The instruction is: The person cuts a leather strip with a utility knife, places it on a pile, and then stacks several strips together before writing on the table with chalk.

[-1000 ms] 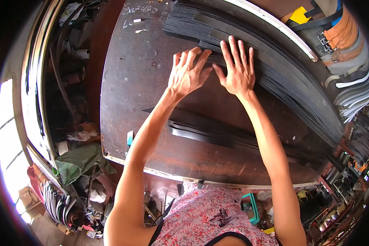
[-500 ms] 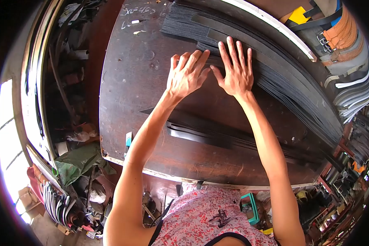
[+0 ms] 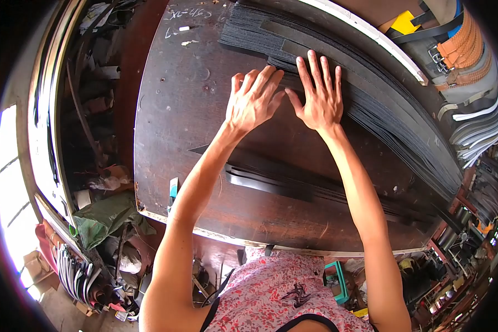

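Note:
Long dark strips (image 3: 393, 102) lie stacked in a bundle across the far side of a dark table (image 3: 177, 122). My right hand (image 3: 321, 102) rests flat on the near edge of this bundle, fingers spread. To its left, my left hand (image 3: 253, 99) has bent fingers, with their tips at the bundle's near left edge; whether they pinch a strip is hidden. The two thumbs come close to each other. Nearer to me, a second group of glossy black strips (image 3: 271, 182) lies across the table, partly behind my right forearm.
Braided brown belts (image 3: 465, 50) and pale strips (image 3: 481, 127) hang at the right. A white rail (image 3: 371, 36) runs along the far side. A green bag (image 3: 102, 218) and cluttered shelves stand left. A teal basket (image 3: 340, 282) is below the table's front edge.
The hands stay almost in the same place on the strips. The left fingers look slightly more curled, and the view has shifted a little.

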Demonstrator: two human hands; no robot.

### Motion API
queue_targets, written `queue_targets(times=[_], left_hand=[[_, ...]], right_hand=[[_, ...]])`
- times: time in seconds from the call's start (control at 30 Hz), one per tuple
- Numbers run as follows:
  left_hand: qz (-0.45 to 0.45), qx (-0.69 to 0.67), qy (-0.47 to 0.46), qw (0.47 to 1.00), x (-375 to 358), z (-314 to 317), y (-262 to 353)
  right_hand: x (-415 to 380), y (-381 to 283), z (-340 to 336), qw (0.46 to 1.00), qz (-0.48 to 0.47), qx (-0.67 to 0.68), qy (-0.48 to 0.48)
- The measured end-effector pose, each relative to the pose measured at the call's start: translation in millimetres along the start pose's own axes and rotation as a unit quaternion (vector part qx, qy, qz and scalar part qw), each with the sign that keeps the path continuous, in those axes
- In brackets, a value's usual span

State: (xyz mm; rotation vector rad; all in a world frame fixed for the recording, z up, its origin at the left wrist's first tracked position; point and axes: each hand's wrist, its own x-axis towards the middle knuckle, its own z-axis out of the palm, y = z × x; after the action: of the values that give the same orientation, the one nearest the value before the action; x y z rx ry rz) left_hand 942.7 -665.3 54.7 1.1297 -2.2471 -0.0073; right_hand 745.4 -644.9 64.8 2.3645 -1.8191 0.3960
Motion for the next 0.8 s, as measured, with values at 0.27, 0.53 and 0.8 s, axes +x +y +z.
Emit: queue_targets(times=[0.27,0.53,0.8], left_hand=[[-0.01,-0.003,-0.014,1.0,1.9,-0.8,1.1],[-0.006,-0.003,-0.007,1.0,0.9,1.0,0.1],[-0.007,0.011,-0.018,1.0,0.2,0.1,0.4]], right_hand=[[0.3,0.1,0.6,1.0,-0.001,-0.002,0.004],[0.8,0.2,-0.4,1.0,-0.004,-0.01,0.003],[1.1,-0.1,-1.1,1.0,-0.003,-0.007,0.002]])
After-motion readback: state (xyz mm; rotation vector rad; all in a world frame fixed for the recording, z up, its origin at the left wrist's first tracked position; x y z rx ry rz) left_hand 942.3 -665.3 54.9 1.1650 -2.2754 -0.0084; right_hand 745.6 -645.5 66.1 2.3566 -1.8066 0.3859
